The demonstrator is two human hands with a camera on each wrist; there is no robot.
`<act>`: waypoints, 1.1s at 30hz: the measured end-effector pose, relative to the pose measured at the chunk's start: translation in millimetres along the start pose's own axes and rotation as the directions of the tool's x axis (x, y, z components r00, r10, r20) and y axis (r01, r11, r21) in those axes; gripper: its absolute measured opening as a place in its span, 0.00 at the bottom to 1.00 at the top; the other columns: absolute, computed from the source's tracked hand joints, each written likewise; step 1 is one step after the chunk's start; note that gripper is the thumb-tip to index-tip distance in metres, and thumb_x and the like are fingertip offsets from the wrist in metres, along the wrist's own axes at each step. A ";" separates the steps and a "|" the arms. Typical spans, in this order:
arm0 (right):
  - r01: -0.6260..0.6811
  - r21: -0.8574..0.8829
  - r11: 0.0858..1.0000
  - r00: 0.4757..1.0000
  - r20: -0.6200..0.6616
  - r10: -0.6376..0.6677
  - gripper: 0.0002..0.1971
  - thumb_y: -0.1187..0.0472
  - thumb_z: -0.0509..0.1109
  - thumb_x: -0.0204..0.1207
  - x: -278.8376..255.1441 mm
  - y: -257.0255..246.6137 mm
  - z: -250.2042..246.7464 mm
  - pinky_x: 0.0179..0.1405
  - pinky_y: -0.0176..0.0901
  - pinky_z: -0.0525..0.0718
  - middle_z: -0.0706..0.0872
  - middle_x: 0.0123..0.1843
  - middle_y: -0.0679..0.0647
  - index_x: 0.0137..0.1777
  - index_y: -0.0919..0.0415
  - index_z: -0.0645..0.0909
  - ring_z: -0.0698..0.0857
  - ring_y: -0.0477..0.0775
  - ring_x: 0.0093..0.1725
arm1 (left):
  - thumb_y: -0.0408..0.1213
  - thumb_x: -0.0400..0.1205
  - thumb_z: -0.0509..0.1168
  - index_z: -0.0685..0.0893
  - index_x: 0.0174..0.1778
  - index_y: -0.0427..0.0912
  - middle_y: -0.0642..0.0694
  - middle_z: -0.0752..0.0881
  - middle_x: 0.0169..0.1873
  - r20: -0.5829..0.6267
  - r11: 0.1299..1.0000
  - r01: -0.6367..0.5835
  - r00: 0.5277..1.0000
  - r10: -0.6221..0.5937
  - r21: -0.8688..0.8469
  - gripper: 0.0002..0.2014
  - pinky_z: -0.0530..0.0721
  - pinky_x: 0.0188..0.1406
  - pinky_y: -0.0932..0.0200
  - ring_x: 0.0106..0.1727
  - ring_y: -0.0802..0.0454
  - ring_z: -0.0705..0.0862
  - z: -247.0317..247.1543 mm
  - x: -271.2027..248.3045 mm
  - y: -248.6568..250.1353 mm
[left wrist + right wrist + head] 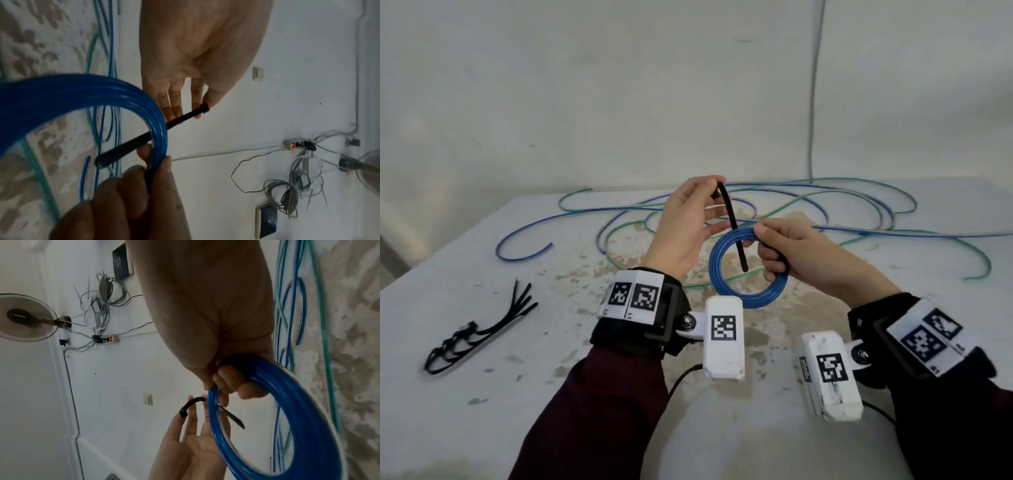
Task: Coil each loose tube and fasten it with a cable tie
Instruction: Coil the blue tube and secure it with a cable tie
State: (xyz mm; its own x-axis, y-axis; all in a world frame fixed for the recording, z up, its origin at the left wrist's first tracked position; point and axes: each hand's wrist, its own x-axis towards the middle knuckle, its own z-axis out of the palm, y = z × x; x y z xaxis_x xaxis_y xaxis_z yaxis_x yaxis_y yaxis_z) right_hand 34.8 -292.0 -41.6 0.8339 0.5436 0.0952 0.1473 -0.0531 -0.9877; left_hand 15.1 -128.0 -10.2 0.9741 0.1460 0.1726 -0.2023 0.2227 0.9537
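A blue tube wound into a small coil (726, 291) is held upright above the table. My right hand (763, 246) grips the coil's upper right side, fingers curled through the ring (308, 418). A black cable tie (732, 226) runs through the coil's middle, its free tip hanging inside the ring. My left hand (717, 197) pinches the tie's head end above the coil, as the left wrist view shows at the tie (179, 120). Behind my hands, loose blue and green tubes (876, 231) lie tangled on the table.
Several spare black cable ties (479, 332) lie in a bunch at the table's left. The white, worn table (517, 428) meets a pale wall at the back. A grey cable (813, 102) runs down that wall.
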 end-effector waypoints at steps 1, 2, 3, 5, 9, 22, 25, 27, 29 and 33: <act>-0.003 -0.032 0.999 1.000 0.005 0.003 0.15 0.59 0.53 0.88 -1.1 0.6 -0.6 0.29 0.39 0.78 0.65 0.28 0.49 0.49 0.66 0.79 0.66 0.45 0.25 | 0.34 0.87 0.58 0.82 0.50 0.40 0.41 0.80 0.42 -0.012 1.000 0.011 1.000 -0.011 -0.016 0.08 0.83 0.37 0.58 0.39 0.49 0.82 0.3 1.3 -4.4; -0.003 -0.059 0.998 1.000 0.005 0.004 0.15 0.59 0.53 0.88 -2.1 0.5 -1.2 0.29 0.39 0.78 0.65 0.28 0.49 0.49 0.66 0.79 0.66 0.46 0.25 | 0.35 0.87 0.58 0.82 0.50 0.40 0.41 0.80 0.42 -0.037 0.999 0.019 0.999 -0.020 -0.029 0.08 0.83 0.37 0.58 0.39 0.49 0.82 -0.5 2.7 -9.3; -0.004 -0.076 0.997 1.000 0.007 0.005 0.15 0.59 0.53 0.88 -3.4 0.0 -1.5 0.29 0.39 0.78 0.65 0.28 0.49 0.49 0.66 0.79 0.66 0.46 0.25 | 0.35 0.87 0.59 0.82 0.50 0.40 0.42 0.80 0.41 -0.069 0.999 0.024 0.997 -0.027 -0.049 0.07 0.84 0.37 0.59 0.38 0.49 0.82 -2.3 3.8 -14.3; -0.003 -0.099 0.995 1.000 0.012 0.004 0.15 0.60 0.54 0.88 -5.7 -0.8 -0.8 0.28 0.39 0.78 0.65 0.28 0.50 0.46 0.65 0.79 0.66 0.46 0.24 | 0.36 0.86 0.60 0.82 0.46 0.40 0.43 0.81 0.38 -0.104 0.993 0.052 0.993 -0.063 -0.109 0.07 0.85 0.36 0.59 0.37 0.49 0.82 -7.5 4.7 -21.0; -0.027 -0.120 0.992 1.000 -0.003 0.027 0.14 0.60 0.53 0.88 -6.8 -0.7 1.9 0.28 0.39 0.78 0.65 0.29 0.51 0.45 0.66 0.75 0.66 0.45 0.24 | 0.39 0.85 0.61 0.82 0.42 0.39 0.43 0.82 0.34 -0.001 0.976 0.216 0.976 -0.216 -0.027 0.10 0.85 0.30 0.60 0.34 0.48 0.84 -7.8 -1.6 -24.9; -0.079 -0.101 0.992 0.996 -0.059 0.073 0.19 0.58 0.54 0.88 -6.6 1.6 -0.6 0.28 0.38 0.78 0.68 0.27 0.48 0.61 0.75 0.77 0.68 0.44 0.24 | 0.35 0.82 0.67 0.86 0.43 0.42 0.49 0.89 0.31 0.165 0.960 0.076 0.979 -0.123 0.270 0.03 0.79 0.24 0.65 0.25 0.57 0.81 -2.0 -15.0 -35.7; -0.101 -0.058 0.993 0.994 -0.042 0.099 0.19 0.59 0.54 0.88 -7.3 0.6 2.5 0.29 0.38 0.79 0.68 0.28 0.50 0.61 0.76 0.77 0.68 0.45 0.24 | 0.33 0.82 0.67 0.83 0.41 0.41 0.48 0.85 0.25 0.148 0.965 0.070 0.983 -0.111 0.254 0.04 0.69 0.15 0.65 0.17 0.56 0.70 -2.4 -14.4 -36.4; -0.119 -0.007 0.993 0.992 -0.046 0.119 0.20 0.59 0.54 0.88 -7.2 -0.1 5.2 0.28 0.39 0.79 0.69 0.27 0.50 0.62 0.78 0.76 0.69 0.46 0.24 | 0.31 0.82 0.66 0.82 0.41 0.39 0.50 0.81 0.22 0.140 0.971 0.065 0.985 -0.100 0.231 0.05 0.62 0.13 0.66 0.16 0.57 0.64 -1.4 -14.7 -36.8; -0.141 0.048 0.989 0.988 -0.062 0.144 0.20 0.57 0.54 0.88 -6.6 -1.1 7.0 0.28 0.41 0.79 0.71 0.26 0.51 0.59 0.77 0.77 0.70 0.47 0.23 | 0.30 0.83 0.64 0.82 0.41 0.37 0.52 0.81 0.19 0.132 0.974 0.072 0.986 -0.102 0.217 0.06 0.59 0.13 0.68 0.16 0.59 0.62 0.0 -14.4 -36.5; -0.183 0.151 0.972 0.979 -0.061 0.194 0.16 0.58 0.55 0.88 -7.2 -4.8 8.9 0.38 0.49 0.88 0.79 0.30 0.56 0.51 0.68 0.80 0.79 0.51 0.27 | 0.29 0.84 0.63 0.81 0.40 0.35 0.54 0.78 0.16 0.099 0.977 0.084 0.990 -0.104 0.194 0.07 0.58 0.13 0.69 0.15 0.61 0.61 -1.4 -13.3 -35.7</act>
State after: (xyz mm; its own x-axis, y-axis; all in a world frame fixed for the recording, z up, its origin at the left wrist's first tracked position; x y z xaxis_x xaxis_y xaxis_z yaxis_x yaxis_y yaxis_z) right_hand 23.4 -288.2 -38.6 0.8775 0.4709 -0.0903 -0.0894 -0.0243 -0.9957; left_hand 9.3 -136.5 -46.9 0.9951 0.0255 0.0957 -0.0967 0.0426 0.9944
